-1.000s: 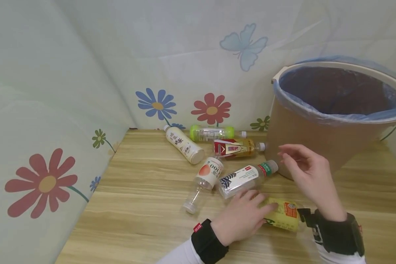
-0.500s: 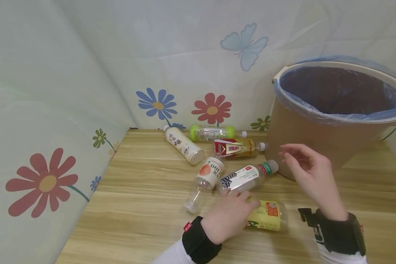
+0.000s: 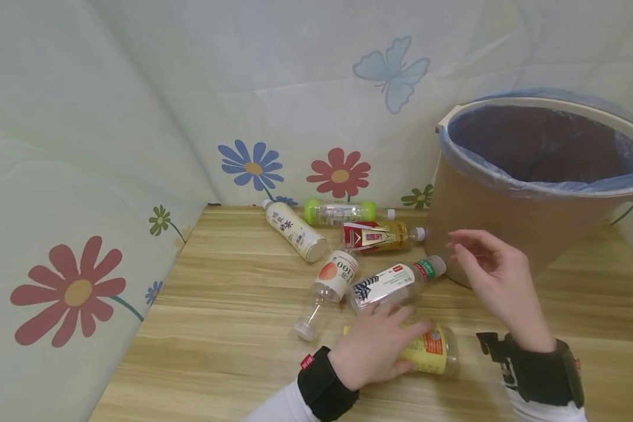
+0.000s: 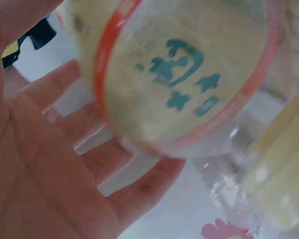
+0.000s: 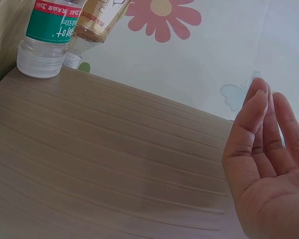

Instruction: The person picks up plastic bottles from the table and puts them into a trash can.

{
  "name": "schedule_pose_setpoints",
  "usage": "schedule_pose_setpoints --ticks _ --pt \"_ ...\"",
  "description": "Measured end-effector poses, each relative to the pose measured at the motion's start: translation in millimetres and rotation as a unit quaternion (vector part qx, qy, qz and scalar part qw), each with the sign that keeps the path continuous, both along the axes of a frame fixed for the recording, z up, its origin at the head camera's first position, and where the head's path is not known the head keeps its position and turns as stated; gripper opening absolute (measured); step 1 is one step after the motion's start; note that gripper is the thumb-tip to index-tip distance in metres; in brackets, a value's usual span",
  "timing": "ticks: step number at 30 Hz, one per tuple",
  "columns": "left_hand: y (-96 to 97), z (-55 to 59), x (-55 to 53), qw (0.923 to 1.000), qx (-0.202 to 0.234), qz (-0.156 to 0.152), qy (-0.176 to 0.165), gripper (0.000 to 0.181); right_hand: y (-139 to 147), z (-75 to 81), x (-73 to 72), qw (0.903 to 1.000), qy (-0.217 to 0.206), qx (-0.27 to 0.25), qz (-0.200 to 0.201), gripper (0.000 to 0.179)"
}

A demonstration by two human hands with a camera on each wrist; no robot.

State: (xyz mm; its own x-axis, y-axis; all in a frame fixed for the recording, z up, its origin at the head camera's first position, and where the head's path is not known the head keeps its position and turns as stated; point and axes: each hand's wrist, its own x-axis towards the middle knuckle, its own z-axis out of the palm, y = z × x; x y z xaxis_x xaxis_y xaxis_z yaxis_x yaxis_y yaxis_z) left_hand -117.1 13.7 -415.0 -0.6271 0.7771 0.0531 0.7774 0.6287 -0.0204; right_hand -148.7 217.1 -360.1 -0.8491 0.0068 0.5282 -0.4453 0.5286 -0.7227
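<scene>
Nearest to us, our left hand (image 3: 373,351) is lying over the yellow-labelled bottle (image 3: 430,350) on the wooden table (image 3: 227,351), fingers spread fairly straight across its side, pressing on it rather than wrapping it. The left wrist view is showing the bottle's round base (image 4: 182,74) right against the open palm, fingers uncurled. Our right hand (image 3: 493,275) is hovering just beyond, released and holding nothing, its fingers relaxed, in front of the brown bin (image 3: 506,217).

What could go wrong, as we are judging it: the bottle is lying on its side under a flat hand, so it could roll out toward the table's near edge or bump the clear bottle with the green band (image 3: 395,282) lying just past our fingertips. That one is touching or nearly touching the peach-labelled bottle (image 3: 331,281), so a nudge could be passing along the cluster.

Farther on, the amber bottle with the red label (image 3: 380,235), the cream bottle (image 3: 294,230) and the green-ended clear bottle (image 3: 340,212) are lying by the flowered cloth. Most look empty; the amber one may be holding some liquid.

The bin is wearing a blue liner (image 3: 538,184); its inside is looking dark, and we cannot tell whether anything is in it.
</scene>
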Motion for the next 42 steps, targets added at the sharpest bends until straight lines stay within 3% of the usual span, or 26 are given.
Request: schedule_pose_setpoints --ticks 7,19,26,35,39,42 --pt "1.3 -5.9 -0.2 0.9994 -0.027 -0.007 -0.023 0.079 0 -3.2 -1.1 0.9999 -0.006 0.009 -0.002 0.021" --pt "1.5 -7.3 -0.3 0.9983 -0.031 -0.018 -0.045 0.086 -1 -5.9 -2.3 0.9998 -0.007 0.02 -0.006 0.021" --pt "-3.0 0.6 -4.0 0.996 -0.02 -0.029 -0.083 0.088 1 -6.5 -3.0 0.9998 -0.006 0.017 -0.008 0.021" --pt "-24.6 23.1 -14.0 0.9918 0.063 -0.01 -0.111 0.092 1 -3.8 -3.0 0.9999 0.005 -0.003 -0.015 0.021" --pt "-37.5 31.9 -21.1 0.9881 0.129 0.023 -0.08 0.093 0 -2.8 -2.9 0.9994 0.012 -0.02 -0.024 0.02" --pt "-44.6 35.6 -27.7 0.9762 0.205 0.05 -0.049 0.095 -2 -3.3 -3.4 0.9985 0.018 -0.046 -0.024 0.02"
